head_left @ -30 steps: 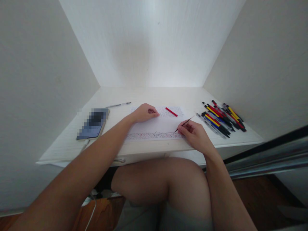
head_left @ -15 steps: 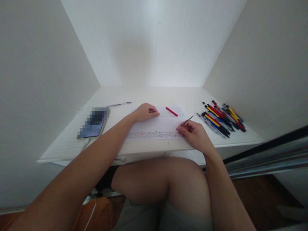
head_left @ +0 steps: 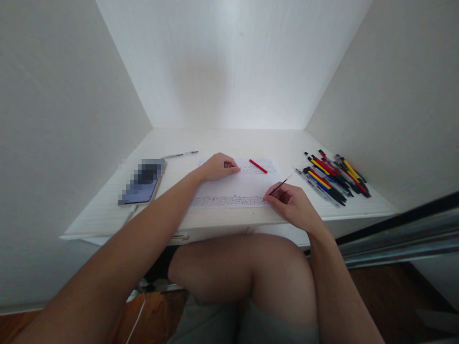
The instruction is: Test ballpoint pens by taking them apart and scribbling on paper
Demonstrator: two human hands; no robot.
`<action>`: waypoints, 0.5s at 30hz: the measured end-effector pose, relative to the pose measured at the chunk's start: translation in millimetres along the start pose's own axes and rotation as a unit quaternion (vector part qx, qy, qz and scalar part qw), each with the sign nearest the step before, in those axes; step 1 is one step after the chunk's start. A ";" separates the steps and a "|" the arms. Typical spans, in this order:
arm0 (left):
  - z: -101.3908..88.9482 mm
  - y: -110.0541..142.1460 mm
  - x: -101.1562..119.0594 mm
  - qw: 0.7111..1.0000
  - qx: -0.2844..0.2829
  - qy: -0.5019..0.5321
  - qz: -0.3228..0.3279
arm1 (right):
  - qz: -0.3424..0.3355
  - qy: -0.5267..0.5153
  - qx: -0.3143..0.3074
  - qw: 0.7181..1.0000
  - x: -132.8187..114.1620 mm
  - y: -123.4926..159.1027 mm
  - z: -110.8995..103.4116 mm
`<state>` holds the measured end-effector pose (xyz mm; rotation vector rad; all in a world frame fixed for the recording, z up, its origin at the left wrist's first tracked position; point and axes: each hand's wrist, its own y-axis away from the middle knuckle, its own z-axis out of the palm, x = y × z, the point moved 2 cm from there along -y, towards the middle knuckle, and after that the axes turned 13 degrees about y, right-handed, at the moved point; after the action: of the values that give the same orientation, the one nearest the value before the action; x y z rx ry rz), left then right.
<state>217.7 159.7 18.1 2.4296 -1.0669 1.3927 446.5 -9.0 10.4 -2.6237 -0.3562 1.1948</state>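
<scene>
A white sheet of paper (head_left: 233, 188) lies on the desk, with a dense band of small black and red marks along its near edge and more marks at its far edge. My right hand (head_left: 292, 203) rests at the sheet's near right corner, pinching a thin dark pen refill (head_left: 280, 186). The refill's lower tip is at the marked band. My left hand (head_left: 220, 167) lies curled on the far left part of the sheet, its fingers closed and nothing visible in them. Just right of it, a red stick (head_left: 258, 166), perhaps a pen barrel, lies across the far marks.
Several pens (head_left: 330, 177) in red, yellow, blue, black and clear lie piled at the right of the white desk (head_left: 229, 141). A clear pen (head_left: 181, 154) lies at the far left. Near my left forearm is a phone (head_left: 141, 184). Walls enclose the desk.
The view has shifted slightly. My right hand has moved the refill's lower tip a little nearer to me on the marked band. My left hand stays in place on the sheet.
</scene>
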 end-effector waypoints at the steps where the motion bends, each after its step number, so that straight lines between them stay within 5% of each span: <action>1: 0.1 0.0 -0.4 1.000 0.000 0.000 0.001 | -0.001 0.001 -0.002 1.000 -0.3 1.1 -0.1; 15: 0.4 -0.5 0.5 1.000 -0.008 -0.011 0.014 | -0.011 0.049 0.000 0.999 5.2 2.7 1.6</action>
<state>218.5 159.7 18.4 2.4342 -1.1161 1.3626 448.9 -9.8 4.9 -2.6592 -0.3652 1.0545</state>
